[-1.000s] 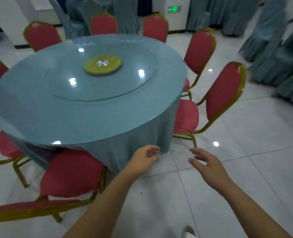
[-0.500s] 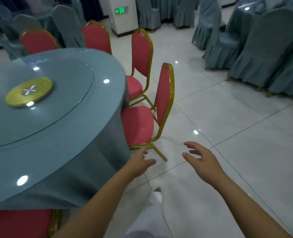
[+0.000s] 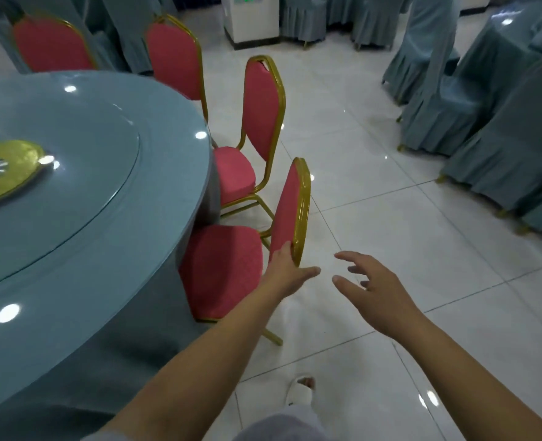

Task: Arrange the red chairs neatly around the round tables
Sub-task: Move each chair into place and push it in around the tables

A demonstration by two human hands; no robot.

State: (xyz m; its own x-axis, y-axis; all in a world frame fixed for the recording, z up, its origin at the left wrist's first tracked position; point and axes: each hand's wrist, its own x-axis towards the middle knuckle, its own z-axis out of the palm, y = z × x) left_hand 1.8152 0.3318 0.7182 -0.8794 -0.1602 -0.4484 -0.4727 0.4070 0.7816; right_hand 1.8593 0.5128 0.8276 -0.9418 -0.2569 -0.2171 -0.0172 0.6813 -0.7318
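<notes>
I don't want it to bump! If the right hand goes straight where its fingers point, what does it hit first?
Probably the back edge of the nearest red chair, where the left hand touches it. The right hand is open, with only a gap between, though depth is unclear.

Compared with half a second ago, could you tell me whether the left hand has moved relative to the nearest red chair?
Yes. The left hand has reached forward to the nearest red chair, now touching its backrest's near edge.
</notes>
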